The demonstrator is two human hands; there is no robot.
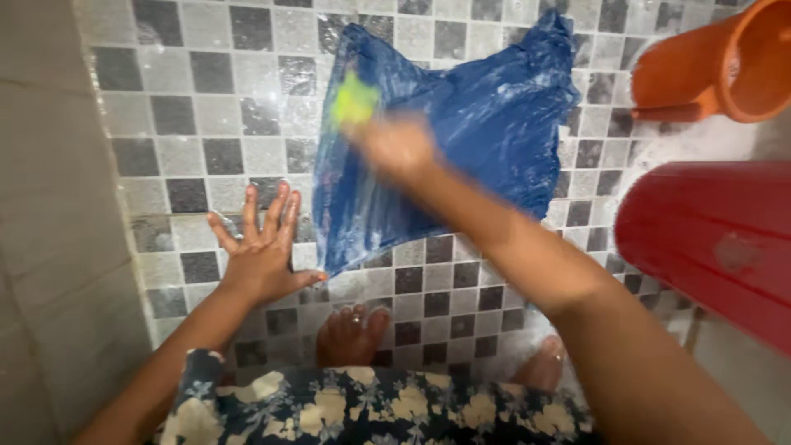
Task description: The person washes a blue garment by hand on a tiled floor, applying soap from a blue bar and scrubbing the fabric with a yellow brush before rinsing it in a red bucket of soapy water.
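Observation:
A wet, soapy blue cloth [486,124] lies spread on the checkered tile floor [206,107]. My right hand [394,144] is over its left part, blurred with motion, gripping a small yellow-green scrubbing piece [354,100] against the cloth. My left hand [259,243] lies flat on the wet tiles with fingers spread, its thumb right at the cloth's lower left corner. My bare feet [353,334] show below, next to the hem of a floral garment [362,408].
An orange plastic mug [725,66] lies on its side at the top right, with foam beneath it. A red plastic tub or stool [709,247] stands at the right. A plain tiled wall [49,247] runs along the left.

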